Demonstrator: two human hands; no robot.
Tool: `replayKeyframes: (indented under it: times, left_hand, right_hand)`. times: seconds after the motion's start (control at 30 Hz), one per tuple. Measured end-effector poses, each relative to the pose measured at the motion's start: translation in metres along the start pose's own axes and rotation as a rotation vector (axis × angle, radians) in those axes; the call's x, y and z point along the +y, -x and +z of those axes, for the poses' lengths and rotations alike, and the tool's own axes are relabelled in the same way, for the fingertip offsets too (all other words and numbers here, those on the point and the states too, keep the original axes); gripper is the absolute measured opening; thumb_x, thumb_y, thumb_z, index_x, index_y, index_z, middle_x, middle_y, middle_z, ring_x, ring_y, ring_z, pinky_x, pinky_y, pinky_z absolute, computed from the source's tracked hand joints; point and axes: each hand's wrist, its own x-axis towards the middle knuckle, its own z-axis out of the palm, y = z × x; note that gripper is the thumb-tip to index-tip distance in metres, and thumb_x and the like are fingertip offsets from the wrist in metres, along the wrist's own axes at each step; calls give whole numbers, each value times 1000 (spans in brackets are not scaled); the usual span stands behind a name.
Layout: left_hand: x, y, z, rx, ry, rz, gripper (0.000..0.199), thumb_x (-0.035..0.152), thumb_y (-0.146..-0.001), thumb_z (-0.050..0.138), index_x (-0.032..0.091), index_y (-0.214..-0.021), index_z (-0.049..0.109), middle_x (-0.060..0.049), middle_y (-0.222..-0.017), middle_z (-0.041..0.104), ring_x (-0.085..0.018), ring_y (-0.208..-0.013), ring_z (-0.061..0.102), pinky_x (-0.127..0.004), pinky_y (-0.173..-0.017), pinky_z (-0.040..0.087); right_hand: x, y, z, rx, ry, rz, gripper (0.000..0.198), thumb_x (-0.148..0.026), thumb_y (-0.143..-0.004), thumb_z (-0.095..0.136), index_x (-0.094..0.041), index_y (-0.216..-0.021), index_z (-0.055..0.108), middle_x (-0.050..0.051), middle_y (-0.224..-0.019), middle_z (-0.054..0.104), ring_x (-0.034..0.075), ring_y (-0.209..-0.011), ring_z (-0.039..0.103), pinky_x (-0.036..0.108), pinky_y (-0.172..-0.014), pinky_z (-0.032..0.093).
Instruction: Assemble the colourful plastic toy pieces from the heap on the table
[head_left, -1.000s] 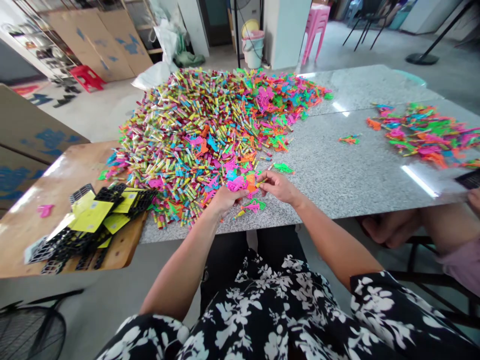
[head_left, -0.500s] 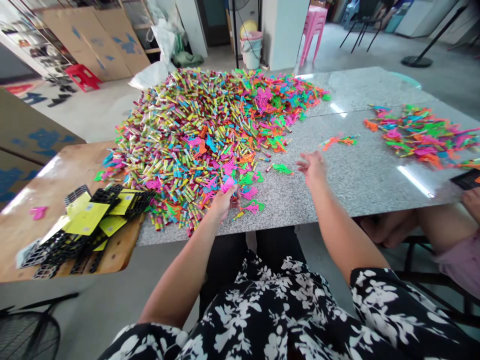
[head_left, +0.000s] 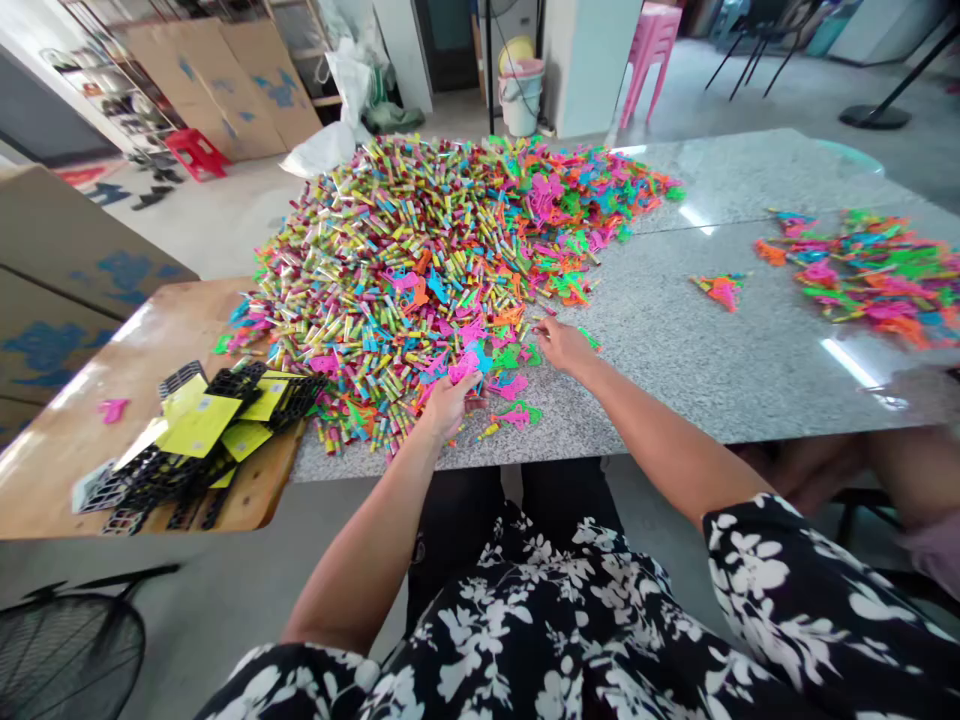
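Pink plastic pieces (head_left: 461,368) sat pinched in the left hand (head_left: 448,402) at the heap's near edge on the grey granite tabletop (head_left: 675,350), while the right hand (head_left: 562,347), fingers loosely curled, touched a green piece (head_left: 587,338), seemingly mid-picking.

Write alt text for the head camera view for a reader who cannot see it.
A seated person's left hand and right hand reach into the near edge of a big pile of small colourful plastic pieces on a granite table. A smaller pile lies far right; black and yellow parts lie left.
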Motion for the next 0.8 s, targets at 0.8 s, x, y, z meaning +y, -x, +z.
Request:
replayKeyframes:
  times: [0.8]
  left_hand:
    - [-2, 1, 24, 21, -182, 48, 45, 53, -74, 88, 18, -68, 60, 3, -58, 56, -6, -43, 39, -23, -41, 24]
  right_hand:
    - [-46, 70, -4, -144, -828, -100, 33, -46, -91, 69, -17, -104, 80, -5, -57, 54, 12, -48, 46, 27, -49, 33]
